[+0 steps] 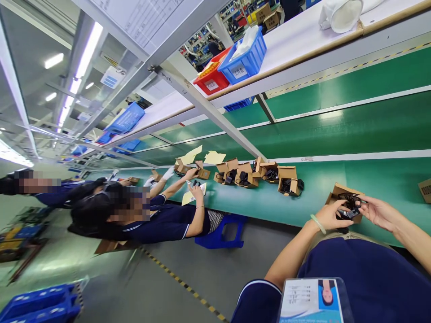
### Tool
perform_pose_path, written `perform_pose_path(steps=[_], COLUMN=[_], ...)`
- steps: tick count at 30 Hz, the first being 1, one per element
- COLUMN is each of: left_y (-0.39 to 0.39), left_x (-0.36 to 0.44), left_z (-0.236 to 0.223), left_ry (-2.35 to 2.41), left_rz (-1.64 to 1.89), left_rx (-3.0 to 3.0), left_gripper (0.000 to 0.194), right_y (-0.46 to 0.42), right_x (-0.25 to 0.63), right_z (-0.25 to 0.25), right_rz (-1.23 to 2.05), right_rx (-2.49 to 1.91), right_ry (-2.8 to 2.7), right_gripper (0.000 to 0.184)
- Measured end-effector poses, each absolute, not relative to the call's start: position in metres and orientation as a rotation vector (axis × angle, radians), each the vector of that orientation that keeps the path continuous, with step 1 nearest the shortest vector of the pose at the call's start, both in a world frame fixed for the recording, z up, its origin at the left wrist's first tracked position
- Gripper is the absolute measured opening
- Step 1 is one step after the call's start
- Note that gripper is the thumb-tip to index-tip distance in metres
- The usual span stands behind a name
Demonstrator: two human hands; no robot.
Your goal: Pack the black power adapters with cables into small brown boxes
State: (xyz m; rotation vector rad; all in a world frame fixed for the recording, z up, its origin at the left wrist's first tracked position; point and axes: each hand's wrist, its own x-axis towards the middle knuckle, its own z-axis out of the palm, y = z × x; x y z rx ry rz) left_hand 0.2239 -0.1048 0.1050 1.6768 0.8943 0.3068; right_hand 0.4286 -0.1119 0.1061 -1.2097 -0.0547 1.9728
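Observation:
Over an open brown cardboard box (337, 190) on the green bench, both of my hands work on a black cabled device (348, 213), which looks like a power adapter with a looped cord. My left hand (328, 217), with a pale green bangle on the wrist, closes its fingers around the dark body. From the other side, my right hand (379, 213) pinches the black cord (352, 198) near its loops. The device hangs partly in front of the box, so the box's inside is mostly hidden.
Several open boxes (247, 175) with black cabled devices stand left along the bench (316, 175). A co-worker (161, 220) sits farther left, handling boxes and paper. Blue bin (251, 63) and red bin (212, 83) stand on the shelf above. Another box (424, 190) lies at right.

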Motion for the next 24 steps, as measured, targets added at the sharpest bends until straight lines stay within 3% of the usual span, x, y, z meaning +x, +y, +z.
perform_pose_path(steps=[5,11,13,16,18,21,24], left_y=[-0.114,-0.119,-0.117,-0.11,-0.106,-0.103,-0.102], left_x=[0.23,0.241,0.245,0.25,0.249,0.242,0.235], left_z=[0.078,0.067,0.068,0.066,0.065,0.066,0.069], left_ry=[0.934,0.98,1.052,1.069,0.996,0.877,0.868], left_rz=[0.477,0.562,0.545,0.475,0.506,0.615,0.671], left_rx=[1.382,1.353,1.443,1.471,1.286,0.825,0.544], left_gripper=[0.049,0.063,0.053,0.029,0.032,0.053,0.058], right_y=[-0.113,-0.112,-0.113,-0.116,-0.117,-0.122,-0.128], right_x=[0.42,0.4,0.391,0.386,0.391,0.408,0.419], right_z=[0.111,0.118,0.123,0.127,0.122,0.105,0.088], right_rz=[1.916,1.869,1.88,1.917,1.765,1.297,1.33], right_rx=[-1.177,-1.161,-1.135,-1.158,-1.319,-1.59,-1.542], right_ry=[-0.03,-0.028,-0.086,-0.377,-0.755,-1.325,-1.579], right_gripper=[0.016,0.017,0.018,0.036,0.045,0.048,0.043])
